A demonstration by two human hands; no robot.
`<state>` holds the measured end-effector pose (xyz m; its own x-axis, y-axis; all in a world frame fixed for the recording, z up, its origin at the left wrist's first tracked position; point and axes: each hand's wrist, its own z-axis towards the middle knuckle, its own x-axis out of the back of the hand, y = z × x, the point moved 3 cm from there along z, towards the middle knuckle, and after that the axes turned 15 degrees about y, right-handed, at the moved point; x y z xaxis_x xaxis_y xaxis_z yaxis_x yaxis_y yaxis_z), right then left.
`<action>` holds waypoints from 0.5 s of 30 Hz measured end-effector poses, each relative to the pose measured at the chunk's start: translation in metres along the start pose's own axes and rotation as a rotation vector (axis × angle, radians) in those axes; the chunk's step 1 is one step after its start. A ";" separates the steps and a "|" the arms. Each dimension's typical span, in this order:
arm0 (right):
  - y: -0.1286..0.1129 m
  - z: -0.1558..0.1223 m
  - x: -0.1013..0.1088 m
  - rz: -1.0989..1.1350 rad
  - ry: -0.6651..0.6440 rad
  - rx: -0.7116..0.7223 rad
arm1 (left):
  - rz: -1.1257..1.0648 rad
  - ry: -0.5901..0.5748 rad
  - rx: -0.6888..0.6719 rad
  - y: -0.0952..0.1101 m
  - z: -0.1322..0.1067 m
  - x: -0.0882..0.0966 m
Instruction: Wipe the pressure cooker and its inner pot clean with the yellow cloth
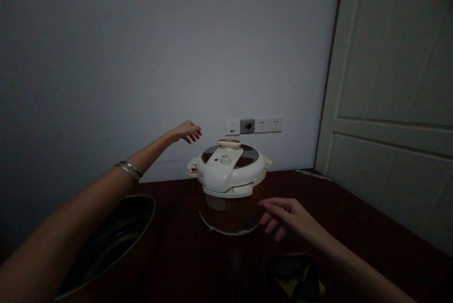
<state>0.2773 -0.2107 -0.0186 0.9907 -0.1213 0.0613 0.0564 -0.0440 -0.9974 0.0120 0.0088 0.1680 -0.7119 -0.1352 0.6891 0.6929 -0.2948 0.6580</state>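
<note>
An electric pressure cooker point(230, 175) stands upright on the dark table against the wall, its white lid in place and its lower body dim. My left hand point(189, 131) hovers in the air to the left of the lid's top handle point(229, 142), fingers drooping, apart and with nothing in them. Beside the cooker's lower right side is my right hand point(283, 215), loosely bent with gaps between the fingers. I cannot tell whether its fingertips touch the cooker. Under my left forearm sits a large dark pot point(116, 237) without a lid, partly hidden by the arm.
Sockets and switches point(262, 125) line the wall behind the cooker. A black and yellow cloth-like item point(297, 274) lies at the table's near side, below my right hand. A thin pale strip point(313, 174) rests near the back right edge. A panelled door point(392, 119) rises on the right.
</note>
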 end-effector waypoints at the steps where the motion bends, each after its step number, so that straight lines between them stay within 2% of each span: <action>1: -0.002 0.006 0.010 0.004 0.045 0.020 | 0.073 -0.019 0.019 -0.014 0.001 -0.002; 3: -0.008 0.023 0.035 -0.015 0.151 0.069 | 0.143 -0.073 0.094 -0.046 -0.001 -0.004; 5: -0.014 0.042 0.061 -0.062 0.262 0.087 | 0.094 -0.199 0.190 -0.076 -0.010 -0.009; 8: -0.017 0.070 0.084 -0.104 0.392 -0.023 | -0.064 -0.436 0.371 -0.110 -0.030 -0.021; 11: -0.018 0.091 0.079 -0.080 0.384 -0.176 | -0.209 -0.585 0.449 -0.122 -0.047 -0.034; 15: -0.029 0.110 0.057 0.001 0.234 -0.236 | -0.357 -0.613 0.469 -0.120 -0.052 -0.046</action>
<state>0.3454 -0.1073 0.0093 0.9340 -0.3446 0.0948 -0.0016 -0.2692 -0.9631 -0.0447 0.0009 0.0415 -0.8029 0.4673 0.3701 0.5104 0.2181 0.8318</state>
